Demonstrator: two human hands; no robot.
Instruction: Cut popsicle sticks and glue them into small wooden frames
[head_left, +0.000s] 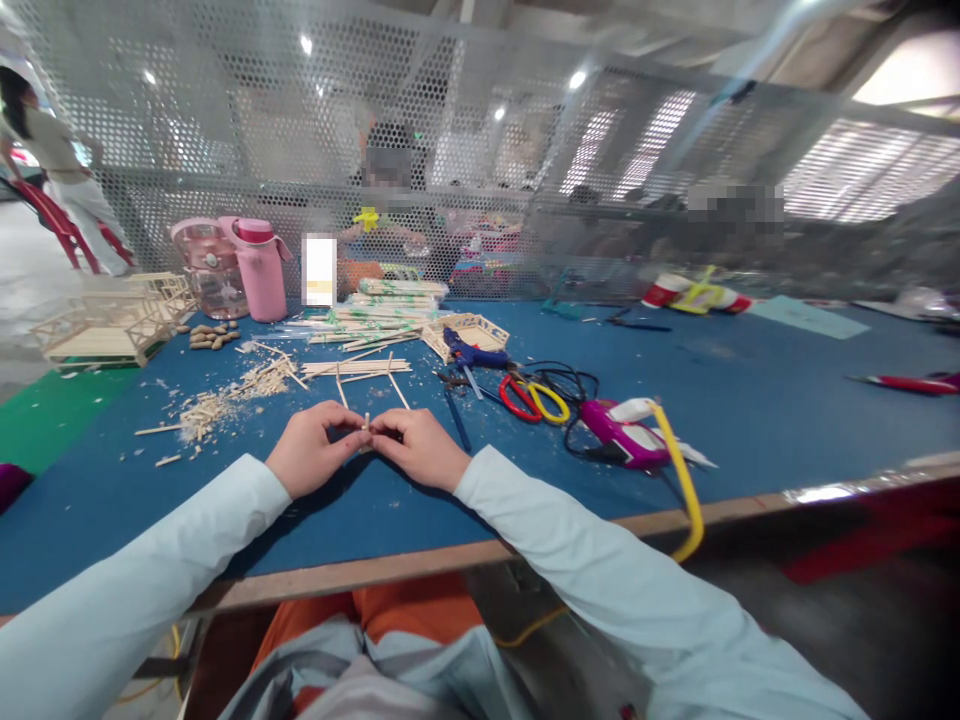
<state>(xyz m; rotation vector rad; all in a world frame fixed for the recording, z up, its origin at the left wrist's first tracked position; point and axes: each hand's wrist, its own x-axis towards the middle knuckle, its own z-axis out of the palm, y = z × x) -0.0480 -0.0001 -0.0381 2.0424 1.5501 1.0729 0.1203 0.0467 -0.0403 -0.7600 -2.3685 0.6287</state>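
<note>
Just above the near part of the blue table, my left hand [315,448] and my right hand [424,448] meet fingertip to fingertip. Both are closed in a pinch around a short pale wooden stick [367,422], whose upper end shows between them. The fingers hide most of it. Two thin sticks, one of them a slanted stick [399,383], lie just past the fingers. Behind these rests a row of longer wooden sticks [356,367]. A heap of short stick offcuts [225,400] spreads beyond my left hand.
A blue glue gun [476,352] leans by a wooden stick frame [491,328]. Red and yellow looped handles [551,402] and a purple tool [626,432] lie right. Wrapped sticks [390,310], peanuts [214,338], a pink bottle [262,270] and a perforated screen [262,120] stand behind.
</note>
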